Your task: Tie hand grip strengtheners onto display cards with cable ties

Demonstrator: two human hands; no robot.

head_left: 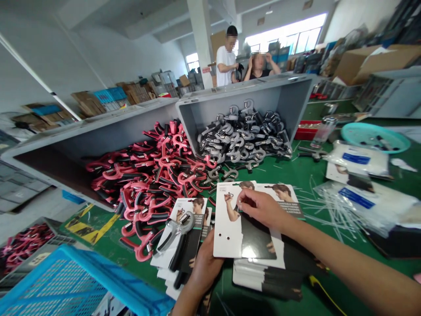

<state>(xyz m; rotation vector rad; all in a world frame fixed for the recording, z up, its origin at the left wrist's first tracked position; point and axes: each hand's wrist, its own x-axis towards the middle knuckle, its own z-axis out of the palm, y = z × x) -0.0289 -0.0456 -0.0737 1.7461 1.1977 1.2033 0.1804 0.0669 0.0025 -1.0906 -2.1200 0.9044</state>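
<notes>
A printed cardboard backing card point(226, 224) with small punched holes is tilted up in front of me. My left hand point(207, 263) closes on its lower left edge, the fingertips hidden behind it. Over the card's face, my right hand point(259, 206) has thumb and forefinger pinched; whatever they hold is too small to make out. Below lies a stack of similar cards point(250, 278). To the left, a grey and black hand grip strengthener point(180, 230) rests on more cards. White cable ties point(315, 206) are scattered at the right.
Red hand grips point(161, 171) spill from a tipped grey bin point(66, 131), and grey ones point(237, 136) from another bin point(299, 101). A blue crate point(59, 281) stands at front left. Bagged ties point(358, 158), a turquoise tray point(348, 131) and a yellow-black handle point(319, 289) lie right. Two people are behind.
</notes>
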